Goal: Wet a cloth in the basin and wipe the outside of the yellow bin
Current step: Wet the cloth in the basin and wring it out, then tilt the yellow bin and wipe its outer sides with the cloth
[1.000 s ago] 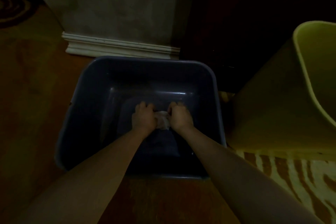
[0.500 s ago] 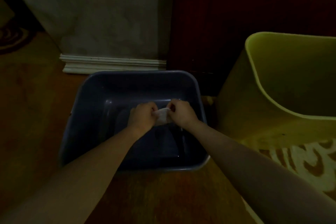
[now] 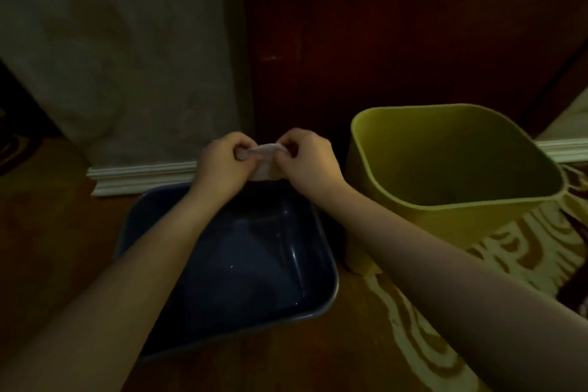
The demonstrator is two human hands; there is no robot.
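A small pale cloth [image 3: 264, 160] is bunched between my two hands, held above the far edge of the dark blue basin [image 3: 318, 305]. My left hand [image 3: 222, 162] grips its left end and my right hand [image 3: 307, 159] grips its right end, fists close together. The basin sits on the floor below my forearms, with water glinting at its bottom. The yellow bin [image 3: 445, 226] stands upright to the right of the basin, its open top facing me, a short gap from my right wrist.
A pale wall with white skirting [image 3: 140, 177] rises behind the basin. Dark red wooden panelling [image 3: 397, 35] stands behind the bin. A brown and cream patterned rug [image 3: 525, 261] lies under and in front of the bin. The room is dim.
Both hands have lifted the cloth out of the basin to above its far rim. The view has tilted up and right, bringing the whole bin into sight.
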